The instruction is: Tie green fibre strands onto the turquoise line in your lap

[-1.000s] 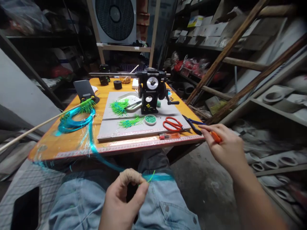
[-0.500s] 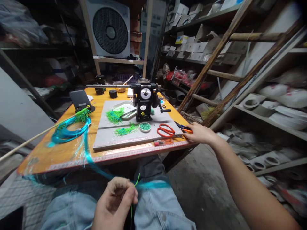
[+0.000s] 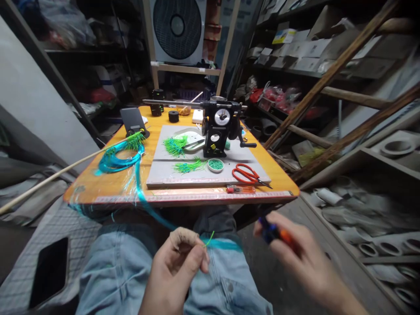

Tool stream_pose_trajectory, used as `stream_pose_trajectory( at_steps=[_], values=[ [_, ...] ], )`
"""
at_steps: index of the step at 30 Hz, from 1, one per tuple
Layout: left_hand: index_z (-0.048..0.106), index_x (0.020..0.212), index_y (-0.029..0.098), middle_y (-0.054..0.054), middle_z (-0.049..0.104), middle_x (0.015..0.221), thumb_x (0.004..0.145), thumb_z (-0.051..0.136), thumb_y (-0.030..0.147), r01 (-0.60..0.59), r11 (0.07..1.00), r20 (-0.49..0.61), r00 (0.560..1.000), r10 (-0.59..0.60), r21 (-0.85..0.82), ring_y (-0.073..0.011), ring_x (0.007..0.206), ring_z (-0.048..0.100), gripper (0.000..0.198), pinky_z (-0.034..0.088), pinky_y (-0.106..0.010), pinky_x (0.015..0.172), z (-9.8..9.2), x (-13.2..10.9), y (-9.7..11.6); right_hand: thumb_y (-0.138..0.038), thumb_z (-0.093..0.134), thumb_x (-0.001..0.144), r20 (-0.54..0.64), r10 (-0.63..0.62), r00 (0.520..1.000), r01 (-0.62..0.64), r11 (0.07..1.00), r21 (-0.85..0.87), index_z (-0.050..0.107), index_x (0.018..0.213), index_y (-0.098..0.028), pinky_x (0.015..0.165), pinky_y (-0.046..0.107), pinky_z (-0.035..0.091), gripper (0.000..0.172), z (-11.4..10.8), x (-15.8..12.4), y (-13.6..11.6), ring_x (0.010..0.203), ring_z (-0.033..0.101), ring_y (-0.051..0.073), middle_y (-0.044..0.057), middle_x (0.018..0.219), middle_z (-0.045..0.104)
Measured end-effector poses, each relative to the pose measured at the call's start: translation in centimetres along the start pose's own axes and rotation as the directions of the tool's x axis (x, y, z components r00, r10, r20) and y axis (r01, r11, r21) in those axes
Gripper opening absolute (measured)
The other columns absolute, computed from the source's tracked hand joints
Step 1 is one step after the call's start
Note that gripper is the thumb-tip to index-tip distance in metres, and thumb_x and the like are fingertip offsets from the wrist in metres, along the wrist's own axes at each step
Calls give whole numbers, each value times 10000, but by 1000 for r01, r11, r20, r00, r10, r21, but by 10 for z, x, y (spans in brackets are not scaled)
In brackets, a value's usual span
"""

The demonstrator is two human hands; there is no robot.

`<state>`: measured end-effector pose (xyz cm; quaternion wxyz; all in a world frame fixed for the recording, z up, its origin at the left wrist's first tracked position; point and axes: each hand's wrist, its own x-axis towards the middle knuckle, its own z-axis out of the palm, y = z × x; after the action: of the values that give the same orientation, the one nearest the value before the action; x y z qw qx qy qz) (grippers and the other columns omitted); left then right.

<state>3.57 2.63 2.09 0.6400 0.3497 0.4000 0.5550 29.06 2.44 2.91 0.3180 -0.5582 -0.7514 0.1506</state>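
Above my lap, my left hand [image 3: 179, 269] pinches a thin bright green strand [image 3: 210, 238] between thumb and forefinger; its tip sticks out beyond the fingers. A beige wrap covers that forefinger. My right hand [image 3: 305, 251], smeared by motion, is closed around a blue-and-orange pliers-like tool [image 3: 269, 232] to the right of my knees. The blur hides the tool's exact shape. A blue strand bundle [image 3: 154, 215] runs from a coil on the table down across my lap, passing behind my left hand.
The table carries red-handled scissors [image 3: 245, 174], a small bowl of green beads [image 3: 215, 165], green-blue tufts [image 3: 188, 166] and a black hand-cranked device [image 3: 215, 138] on a grey board [image 3: 155, 177]. A long stick [image 3: 65, 169] juts out left. A phone [image 3: 49, 271] lies at lower left.
My right hand has come back from the table's right corner toward my lap, bringing the pliers-like tool with it. The left hand keeps its pinch on the green strand. The view has shifted.
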Motion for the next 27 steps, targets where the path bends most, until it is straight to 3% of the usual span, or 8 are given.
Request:
stream_pose_trajectory(
  at_steps=[3,7,12,19,27],
  values=[
    [654,736,167,12,623,577,790,786,400,3,1000,33,999,-2,-24,-110,583,574,273,444,-205,594,0,-4,1,-392,569,904,45,-136,990,131,987,94,659,1029,-208,753,332,581,240,28,-12,-33,863,693,257,85,909,719],
    [661,769,168,13,637,602,808,774,387,-3,1000,36,999,3,-26,-97,578,573,249,447,-196,598,-3,-7,1,-385,600,900,-23,-202,979,203,975,95,681,1066,-212,814,374,594,253,44,-12,-43,957,702,286,99,975,748],
    [657,782,172,-1,647,615,839,740,373,-9,999,87,996,6,40,-117,591,588,225,470,-211,602,-8,-8,1,-393,611,906,-46,-197,979,200,976,85,686,1078,-231,818,394,612,248,46,-15,-40,985,712,294,101,998,760],
    [727,827,173,14,631,581,776,772,306,19,990,-31,999,-15,142,-114,554,559,149,460,-217,592,1,-12,11,-343,664,876,-88,-193,977,198,979,48,666,1162,-257,865,373,613,299,46,-25,-34,1032,709,284,100,1080,745],
    [702,697,169,30,599,549,705,766,186,23,981,-77,997,-8,194,-94,486,510,67,431,-202,508,3,-11,10,-350,665,876,-115,-223,968,224,975,1,674,1144,-240,850,373,625,290,47,-26,-38,1001,721,282,102,1059,755]
  ],
)
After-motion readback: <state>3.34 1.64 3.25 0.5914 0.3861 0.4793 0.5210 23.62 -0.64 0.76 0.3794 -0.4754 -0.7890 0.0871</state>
